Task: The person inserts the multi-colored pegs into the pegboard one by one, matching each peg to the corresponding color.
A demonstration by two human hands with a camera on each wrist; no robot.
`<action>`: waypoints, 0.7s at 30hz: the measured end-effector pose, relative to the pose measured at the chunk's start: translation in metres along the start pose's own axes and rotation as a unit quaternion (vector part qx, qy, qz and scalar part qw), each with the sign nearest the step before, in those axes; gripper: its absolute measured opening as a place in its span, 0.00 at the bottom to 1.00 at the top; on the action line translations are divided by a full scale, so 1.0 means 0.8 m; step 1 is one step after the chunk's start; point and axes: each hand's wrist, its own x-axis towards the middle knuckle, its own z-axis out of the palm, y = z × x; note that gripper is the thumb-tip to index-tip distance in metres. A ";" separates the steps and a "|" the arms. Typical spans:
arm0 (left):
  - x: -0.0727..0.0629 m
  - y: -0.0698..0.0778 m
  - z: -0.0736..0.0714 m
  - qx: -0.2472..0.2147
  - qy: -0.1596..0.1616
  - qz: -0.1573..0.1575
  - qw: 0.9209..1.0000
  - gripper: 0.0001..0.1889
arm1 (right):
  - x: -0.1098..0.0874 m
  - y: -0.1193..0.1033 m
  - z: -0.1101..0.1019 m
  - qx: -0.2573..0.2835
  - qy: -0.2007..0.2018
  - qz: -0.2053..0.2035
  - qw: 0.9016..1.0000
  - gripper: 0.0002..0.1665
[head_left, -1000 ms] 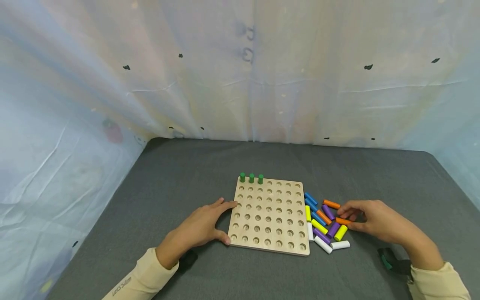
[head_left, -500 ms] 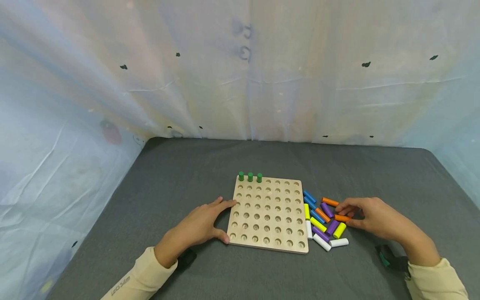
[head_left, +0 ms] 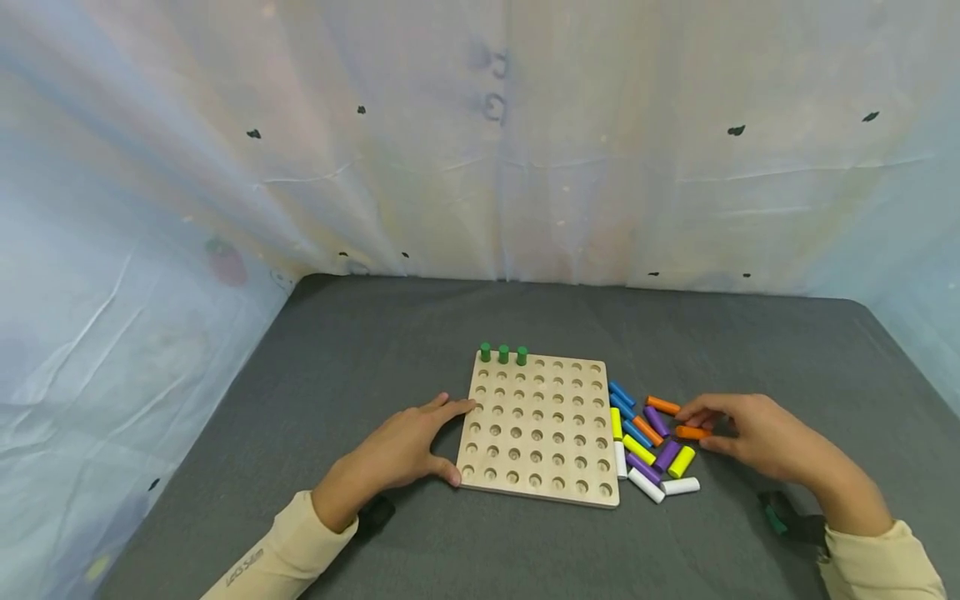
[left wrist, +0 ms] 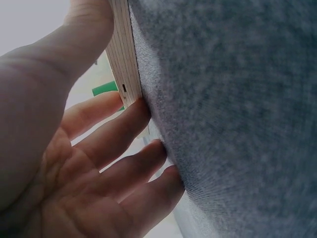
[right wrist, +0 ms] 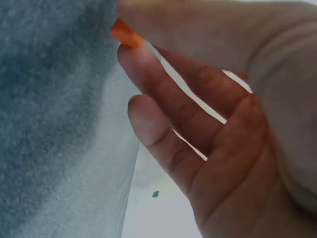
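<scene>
A square wooden pegboard [head_left: 536,421] with rows of round holes lies on the grey cloth. Three green pegs [head_left: 503,355] stand upright in its far row, at the left. My left hand [head_left: 401,446] rests at the board's left side, its thumb near the front corner and fingers against the edge; the left wrist view shows the fingertips touching the board's side [left wrist: 126,64]. At the right, my right hand [head_left: 765,437] pinches an orange peg [head_left: 691,432] between thumb and fingers. Only part of that peg [right wrist: 126,34] shows in the right wrist view.
Beside the board's right edge lies a loose heap of blue, yellow, white, purple and orange pegs, including a purple peg [head_left: 667,455] and a white peg [head_left: 681,486]. A pale curtain [head_left: 570,167] hangs behind the grey tabletop [head_left: 405,333].
The orange peg in my right hand has shifted slightly away from me and to the right, apart from the yellow and purple pegs. The left hand stays at the board.
</scene>
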 end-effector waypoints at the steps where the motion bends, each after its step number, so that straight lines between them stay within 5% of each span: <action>1: 0.000 0.000 0.000 0.000 0.000 0.001 1.000 0.51 | -0.001 0.000 -0.001 0.000 0.009 -0.005 1.000 0.20; 9: 0.000 -0.001 0.002 -0.005 0.009 0.029 1.000 0.51 | 0.001 -0.013 -0.004 0.006 0.084 -0.075 0.994 0.20; 21: 0.000 -0.010 -0.004 -0.014 0.000 0.055 0.998 0.50 | 0.030 -0.075 -0.006 0.067 0.131 -0.110 0.983 0.13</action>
